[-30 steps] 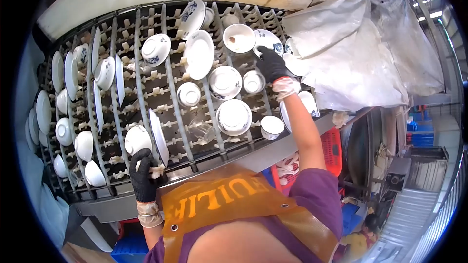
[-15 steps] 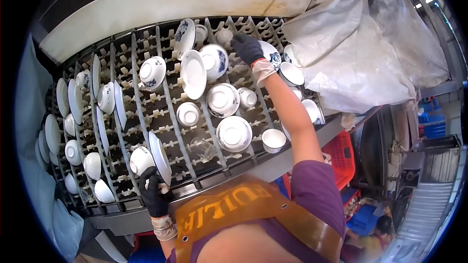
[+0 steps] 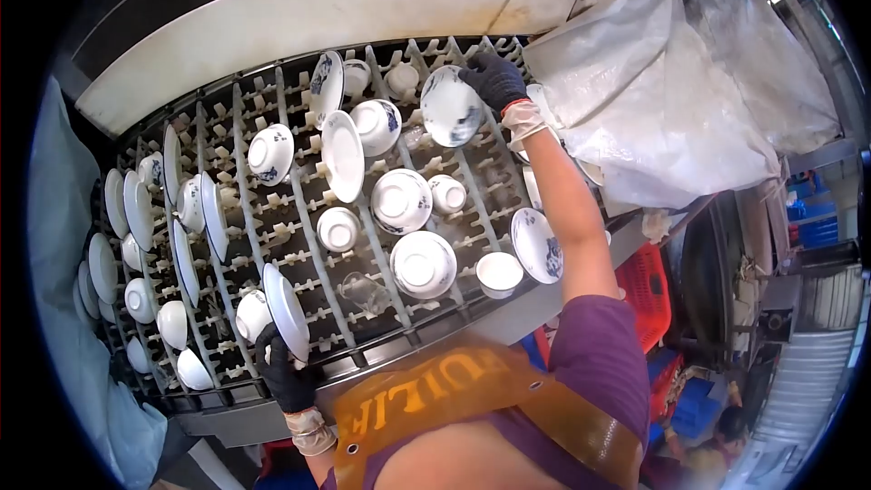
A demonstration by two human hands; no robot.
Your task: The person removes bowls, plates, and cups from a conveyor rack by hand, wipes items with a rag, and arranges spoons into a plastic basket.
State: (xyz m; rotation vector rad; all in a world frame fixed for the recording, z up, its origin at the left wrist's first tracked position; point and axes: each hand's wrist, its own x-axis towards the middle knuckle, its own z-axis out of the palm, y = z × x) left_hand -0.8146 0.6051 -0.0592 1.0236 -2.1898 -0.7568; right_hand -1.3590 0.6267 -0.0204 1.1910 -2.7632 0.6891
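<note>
My right hand [image 3: 497, 83], in a dark glove, is closed at the upper right rim of a white plate with blue decoration [image 3: 452, 109]. This plate faces me, tilted on the pegged rack. Near the rack's front edge is my left hand [image 3: 283, 374], also gloved, with fingers and thumb apart. It is beside the lower end of an upright white plate [image 3: 287, 312] and the bottom of a white bowl [image 3: 253, 316]; whether it presses on either I cannot tell. A small white bowl [image 3: 402, 81] lies left of the decorated plate.
The pegged conveyor rack [image 3: 313, 263] holds several bowls and plates, plus a clear glass [image 3: 365, 292]. Plastic sheeting [image 3: 635, 82] covers its right end. A red crate [image 3: 646, 295] stands at lower right. Another person [image 3: 726, 431] is behind it.
My right hand has moved right, and the decorated plate formerly behind my wrist now shows fully to its left. A patterned plate is now visible near my right forearm. The dishes have shifted slightly left.
</note>
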